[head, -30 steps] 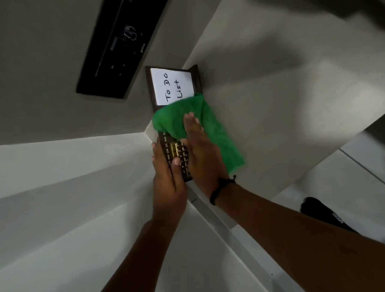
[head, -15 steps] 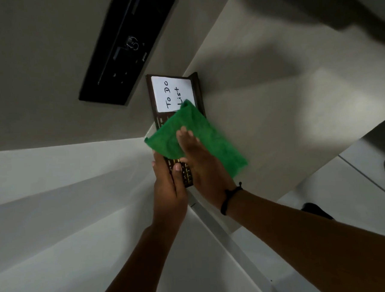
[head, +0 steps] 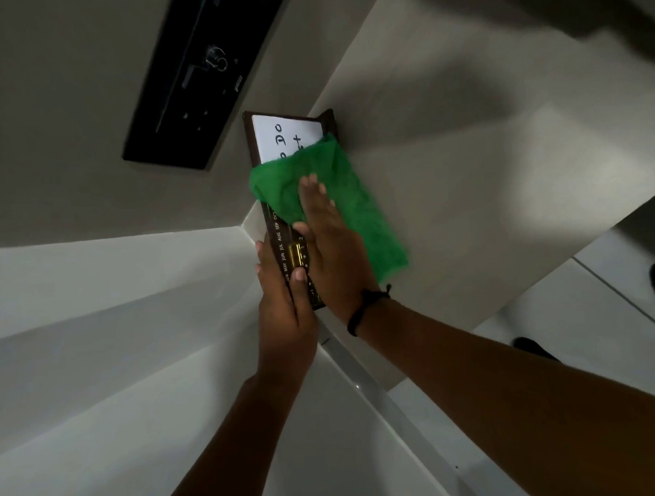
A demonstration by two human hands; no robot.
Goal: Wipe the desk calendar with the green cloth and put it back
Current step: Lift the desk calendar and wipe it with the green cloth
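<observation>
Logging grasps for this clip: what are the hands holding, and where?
Left hand grips the desk calendar at its near end, thumb across the front. Right hand lies flat on the green cloth, pressing it against the calendar's face.

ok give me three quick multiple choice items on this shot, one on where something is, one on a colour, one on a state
1. Where does the cloth lie?
A. over the middle of the desk calendar
B. on the floor
C. on the black wall panel

2. What colour is the cloth?
A. blue
B. green
C. white

3. How is the right hand?
A. clenched in a fist
B. flat, pressing the cloth
C. hanging free

Key: 1 A, the green cloth covers the desk calendar between its white note card and month strip. 2 B, plainly green. 3 B, the right hand lies open on the cloth while the left hand grips the calendar's edge.
</observation>
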